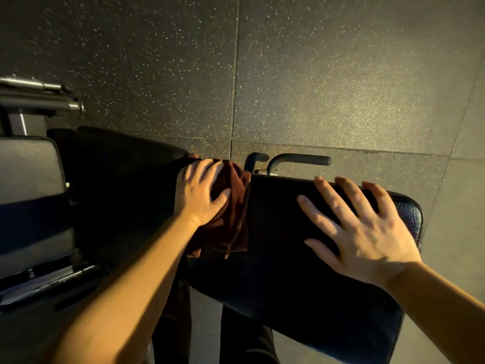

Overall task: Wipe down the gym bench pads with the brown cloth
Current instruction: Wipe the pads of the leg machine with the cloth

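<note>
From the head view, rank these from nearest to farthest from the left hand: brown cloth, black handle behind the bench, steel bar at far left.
1. brown cloth: directly under the left hand, touching.
2. black handle: up and to the right, past the pad's far edge.
3. steel bar: upper left, farthest.

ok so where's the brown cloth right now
In the head view the brown cloth lies left of centre, under the left hand, at the left end of the black bench pad.

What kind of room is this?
Probably a gym: a black padded leather bench, dark speckled rubber floor tiles, and a metal machine frame with a steel bar.
</note>
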`<state>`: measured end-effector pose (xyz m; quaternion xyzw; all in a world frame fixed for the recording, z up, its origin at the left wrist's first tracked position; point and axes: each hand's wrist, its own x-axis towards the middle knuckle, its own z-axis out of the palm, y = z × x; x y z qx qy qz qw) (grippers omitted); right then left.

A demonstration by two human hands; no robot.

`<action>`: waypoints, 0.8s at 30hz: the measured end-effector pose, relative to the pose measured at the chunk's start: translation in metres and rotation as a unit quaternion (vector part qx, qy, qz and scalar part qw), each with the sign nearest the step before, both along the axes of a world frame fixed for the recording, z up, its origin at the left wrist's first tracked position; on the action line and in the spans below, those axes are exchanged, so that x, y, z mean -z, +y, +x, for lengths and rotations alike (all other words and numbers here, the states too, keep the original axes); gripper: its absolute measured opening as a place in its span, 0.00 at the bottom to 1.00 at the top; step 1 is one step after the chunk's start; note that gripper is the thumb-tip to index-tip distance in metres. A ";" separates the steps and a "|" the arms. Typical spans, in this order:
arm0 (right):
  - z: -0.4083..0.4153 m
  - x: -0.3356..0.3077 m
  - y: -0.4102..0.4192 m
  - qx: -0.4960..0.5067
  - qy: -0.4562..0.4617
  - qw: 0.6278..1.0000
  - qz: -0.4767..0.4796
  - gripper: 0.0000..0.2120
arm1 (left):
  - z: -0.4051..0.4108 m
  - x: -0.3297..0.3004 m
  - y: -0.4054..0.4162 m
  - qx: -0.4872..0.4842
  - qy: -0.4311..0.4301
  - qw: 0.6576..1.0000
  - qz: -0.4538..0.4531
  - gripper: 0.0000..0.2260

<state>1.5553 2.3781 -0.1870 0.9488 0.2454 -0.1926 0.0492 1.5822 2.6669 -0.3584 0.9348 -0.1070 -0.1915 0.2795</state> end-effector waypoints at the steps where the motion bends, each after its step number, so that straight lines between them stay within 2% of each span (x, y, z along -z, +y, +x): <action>1: 0.000 0.000 0.000 0.000 0.002 1.000 -0.001 0.31 | -0.002 -0.005 -0.006 -0.025 0.014 1.000 0.002 0.25; 4: 0.000 0.000 0.000 -0.008 0.004 1.000 -0.005 0.32 | -0.008 -0.026 -0.032 -0.090 0.020 0.996 0.015 0.22; 6: 0.002 -0.001 0.000 -0.010 -0.002 1.000 0.000 0.31 | -0.010 -0.036 -0.049 -0.058 -0.032 0.997 0.036 0.18; 8: 0.003 -0.001 0.001 -0.011 -0.008 1.000 0.006 0.31 | -0.012 -0.043 -0.063 -0.033 -0.063 0.997 0.020 0.17; 13: 0.001 0.000 0.000 -0.007 -0.040 0.998 0.042 0.32 | -0.013 -0.059 -0.092 0.019 -0.079 0.996 0.022 0.24; 17: 0.000 0.000 -0.002 -0.007 -0.091 0.992 0.088 0.30 | -0.015 -0.070 -0.115 0.049 -0.116 0.992 -0.002 0.24; 21: -0.024 -0.013 -0.005 0.102 -0.150 0.971 0.154 0.26 | -0.017 -0.085 -0.140 0.072 -0.167 0.983 -0.024 0.24; 24: -0.087 -0.023 -0.014 0.179 -0.148 0.961 0.150 0.26 | -0.022 -0.095 -0.156 0.066 -0.180 0.981 -0.036 0.24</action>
